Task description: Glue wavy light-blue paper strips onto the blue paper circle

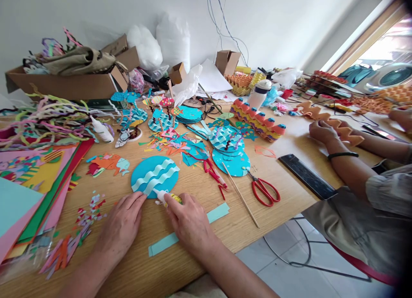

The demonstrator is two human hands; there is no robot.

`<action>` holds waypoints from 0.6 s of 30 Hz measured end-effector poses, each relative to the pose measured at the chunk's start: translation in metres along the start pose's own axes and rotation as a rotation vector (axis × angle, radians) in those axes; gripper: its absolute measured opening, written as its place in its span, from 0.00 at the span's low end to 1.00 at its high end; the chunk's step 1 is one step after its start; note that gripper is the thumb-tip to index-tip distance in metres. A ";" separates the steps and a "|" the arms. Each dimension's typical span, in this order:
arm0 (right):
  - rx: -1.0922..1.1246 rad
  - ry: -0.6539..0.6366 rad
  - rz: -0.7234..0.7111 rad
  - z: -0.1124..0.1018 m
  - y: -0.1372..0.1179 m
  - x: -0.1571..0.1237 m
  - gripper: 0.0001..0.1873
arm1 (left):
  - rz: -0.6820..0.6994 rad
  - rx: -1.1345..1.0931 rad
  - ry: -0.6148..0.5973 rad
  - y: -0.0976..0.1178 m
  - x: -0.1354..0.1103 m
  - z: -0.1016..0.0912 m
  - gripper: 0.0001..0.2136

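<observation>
A round blue paper disc [137,171] lies on the table with pale wavy strips [156,174] across it. My left hand [124,220] rests flat at its near-left edge, fingers stretched out and tips touching the disc. My right hand [193,223] is closed around a small white glue bottle [175,198] with a yellow label. The bottle is tilted, its nozzle over the disc's lower edge and the lowest strip. Partly under my right hand and beside it are pale blue-green paper strips [162,245].
Red-handled scissors [265,191], a thin wooden stick [241,197] and a black phone [307,176] lie to the right. Another person's hands [323,132] hold orange egg carton there. Coloured sheets [19,208] and paper scraps [92,210] are at left; a second glue bottle [102,130] stands behind.
</observation>
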State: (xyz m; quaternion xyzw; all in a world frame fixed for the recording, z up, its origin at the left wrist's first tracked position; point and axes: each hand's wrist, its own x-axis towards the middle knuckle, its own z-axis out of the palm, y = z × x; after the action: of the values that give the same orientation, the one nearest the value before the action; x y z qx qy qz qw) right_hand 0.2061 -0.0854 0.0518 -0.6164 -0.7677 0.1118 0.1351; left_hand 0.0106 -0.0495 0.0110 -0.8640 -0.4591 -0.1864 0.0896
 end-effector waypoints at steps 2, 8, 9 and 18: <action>-0.013 0.019 0.000 0.000 0.001 0.001 0.15 | 0.005 0.001 0.000 0.000 0.000 0.000 0.16; -0.017 0.018 -0.069 0.006 -0.002 0.002 0.19 | 0.002 -0.009 0.004 0.000 0.001 -0.001 0.16; -0.014 0.008 -0.096 0.006 -0.002 0.002 0.20 | -0.009 -0.017 0.002 0.000 0.001 -0.001 0.16; -0.081 0.034 -0.200 0.007 -0.001 0.004 0.09 | -0.036 -0.033 -0.007 0.000 0.000 0.000 0.16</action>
State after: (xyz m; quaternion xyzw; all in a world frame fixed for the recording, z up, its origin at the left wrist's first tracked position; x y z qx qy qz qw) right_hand 0.2020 -0.0816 0.0459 -0.5435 -0.8268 0.0562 0.1333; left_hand 0.0106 -0.0496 0.0110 -0.8575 -0.4720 -0.1925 0.0705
